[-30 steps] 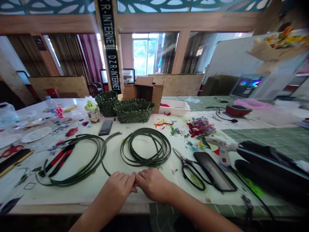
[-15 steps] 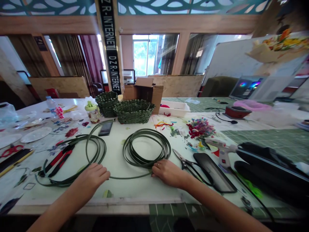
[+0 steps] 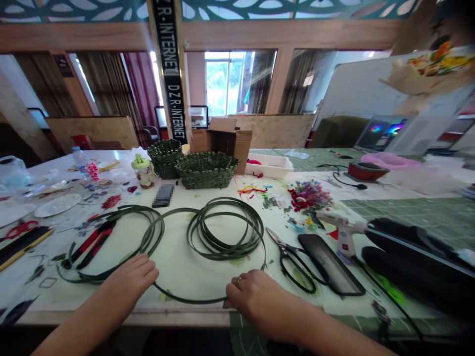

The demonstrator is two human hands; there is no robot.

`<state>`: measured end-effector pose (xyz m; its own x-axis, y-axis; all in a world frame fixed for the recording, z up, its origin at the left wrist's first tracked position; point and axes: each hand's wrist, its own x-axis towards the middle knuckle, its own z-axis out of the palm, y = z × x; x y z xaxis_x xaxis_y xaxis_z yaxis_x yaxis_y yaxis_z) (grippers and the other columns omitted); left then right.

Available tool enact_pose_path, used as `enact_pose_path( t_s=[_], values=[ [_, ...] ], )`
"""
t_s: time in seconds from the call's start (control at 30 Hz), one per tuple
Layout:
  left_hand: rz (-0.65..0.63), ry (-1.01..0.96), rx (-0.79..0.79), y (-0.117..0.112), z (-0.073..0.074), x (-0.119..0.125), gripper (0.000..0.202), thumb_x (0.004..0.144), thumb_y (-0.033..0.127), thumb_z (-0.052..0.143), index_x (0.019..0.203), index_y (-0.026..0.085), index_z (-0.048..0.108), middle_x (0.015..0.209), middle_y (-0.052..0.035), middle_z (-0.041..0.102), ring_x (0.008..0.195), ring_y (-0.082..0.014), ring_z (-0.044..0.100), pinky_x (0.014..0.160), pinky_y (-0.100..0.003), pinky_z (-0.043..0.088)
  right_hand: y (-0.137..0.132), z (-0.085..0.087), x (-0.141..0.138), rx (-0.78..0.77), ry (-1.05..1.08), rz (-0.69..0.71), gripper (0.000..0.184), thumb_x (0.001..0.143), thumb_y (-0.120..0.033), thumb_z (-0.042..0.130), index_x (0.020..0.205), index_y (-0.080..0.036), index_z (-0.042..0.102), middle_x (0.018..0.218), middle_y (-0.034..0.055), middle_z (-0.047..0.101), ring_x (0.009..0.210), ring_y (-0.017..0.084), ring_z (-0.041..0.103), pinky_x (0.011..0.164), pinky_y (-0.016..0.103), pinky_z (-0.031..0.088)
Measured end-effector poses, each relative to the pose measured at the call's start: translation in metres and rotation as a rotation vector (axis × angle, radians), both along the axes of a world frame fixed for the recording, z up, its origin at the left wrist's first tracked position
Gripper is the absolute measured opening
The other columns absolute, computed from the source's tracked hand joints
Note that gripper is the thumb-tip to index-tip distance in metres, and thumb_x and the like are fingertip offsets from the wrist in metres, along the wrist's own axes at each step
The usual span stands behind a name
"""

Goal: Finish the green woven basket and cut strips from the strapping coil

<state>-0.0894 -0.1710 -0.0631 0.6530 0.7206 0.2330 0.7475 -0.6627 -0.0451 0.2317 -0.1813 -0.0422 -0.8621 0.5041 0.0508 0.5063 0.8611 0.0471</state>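
Note:
Two coils of flat dark green plastic strap lie on the white table point(image 3: 178, 282), the left coil point(image 3: 111, 222) and the right coil point(image 3: 224, 232). A single strand links them and sags in a wide loop point(image 3: 189, 300) towards the table's near edge. My right hand point(image 3: 256, 296) sits at the loop's lower right and seems to grip the strand. My left hand point(image 3: 129, 279) rests by the left coil, with the strand running out near its fingertips. Whether it holds the strand is hidden.
Red-handled pliers point(image 3: 92, 244) lie inside the left coil. Black-handled scissors point(image 3: 297, 262), a black tray point(image 3: 330, 262) and a hot glue gun point(image 3: 343, 235) stand to the right. Two woven green baskets point(image 3: 206, 170) and a cardboard box point(image 3: 222, 141) stand behind.
Both hands have moved apart and towards me, the right one furthest. The strap loop has been drawn down towards the near table edge.

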Motion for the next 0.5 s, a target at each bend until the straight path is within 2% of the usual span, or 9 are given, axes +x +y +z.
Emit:
enact_pose_path(
  t_s=[0.1, 0.17, 0.27, 0.37, 0.43, 0.5],
  values=[
    [-0.01, -0.003, 0.035, 0.008, -0.005, 0.008, 0.026, 0.082, -0.001, 0.04, 0.072, 0.019, 0.054, 0.075, -0.0016, 0.057, 0.076, -0.0181, 0.05, 0.088, -0.035, 0.033, 0.0, -0.004, -0.004, -0.021, 0.002, -0.047, 0.01, 0.089, -0.02, 0.048, 0.083, -0.017, 0.055, 0.072, 0.0027, 0.064, 0.059, 0.015, 0.058, 0.05, 0.029, 0.024],
    [0.006, 0.015, 0.002, 0.015, -0.006, 0.023, 0.021, 0.082, 0.004, 0.044, 0.07, 0.018, 0.054, 0.072, -0.0021, 0.057, 0.075, -0.0188, 0.051, 0.085, -0.036, 0.035, 0.006, -0.008, -0.008, -0.038, 0.011, -0.101, 0.011, 0.089, -0.019, 0.047, 0.084, -0.016, 0.057, 0.072, 0.0033, 0.065, 0.062, 0.016, 0.061, 0.05, 0.028, 0.026],
    [0.014, 0.027, -0.147, 0.019, -0.006, 0.058, 0.014, 0.083, 0.013, 0.051, 0.07, 0.016, 0.055, 0.074, -0.0045, 0.059, 0.076, -0.0215, 0.054, 0.073, -0.034, 0.039, 0.017, -0.015, -0.018, -0.037, 0.011, -0.158, 0.017, 0.091, -0.022, 0.045, 0.083, -0.015, 0.059, 0.07, 0.0062, 0.067, 0.065, 0.018, 0.063, 0.051, 0.027, 0.03],
    [-0.044, -0.102, -0.337, 0.016, -0.004, 0.096, 0.003, 0.083, 0.018, 0.054, 0.084, 0.018, 0.057, 0.083, -0.0044, 0.063, 0.08, -0.0207, 0.057, 0.07, -0.03, 0.039, 0.024, -0.019, -0.026, -0.029, -0.012, -0.135, 0.015, 0.088, -0.018, 0.046, 0.085, -0.013, 0.06, 0.073, 0.009, 0.067, 0.065, 0.019, 0.064, 0.05, 0.026, 0.03],
    [-0.055, -0.187, -0.41, 0.014, -0.005, 0.114, 0.014, 0.082, 0.017, 0.055, 0.096, 0.019, 0.055, 0.089, -0.0041, 0.065, 0.083, -0.0202, 0.059, 0.069, -0.029, 0.04, 0.026, -0.018, -0.027, -0.046, -0.035, -0.132, 0.013, 0.081, -0.012, 0.049, 0.087, -0.012, 0.06, 0.077, 0.0095, 0.068, 0.065, 0.019, 0.063, 0.049, 0.025, 0.03],
    [-0.051, -0.226, -0.448, 0.014, -0.006, 0.123, 0.016, 0.082, 0.017, 0.054, 0.098, 0.019, 0.054, 0.088, -0.0037, 0.066, 0.082, -0.0201, 0.06, 0.068, -0.027, 0.04, 0.026, -0.013, -0.023, -0.069, -0.041, -0.148, 0.015, 0.078, -0.009, 0.05, 0.088, -0.013, 0.06, 0.079, 0.0088, 0.068, 0.064, 0.018, 0.063, 0.049, 0.025, 0.03]
  ],
)
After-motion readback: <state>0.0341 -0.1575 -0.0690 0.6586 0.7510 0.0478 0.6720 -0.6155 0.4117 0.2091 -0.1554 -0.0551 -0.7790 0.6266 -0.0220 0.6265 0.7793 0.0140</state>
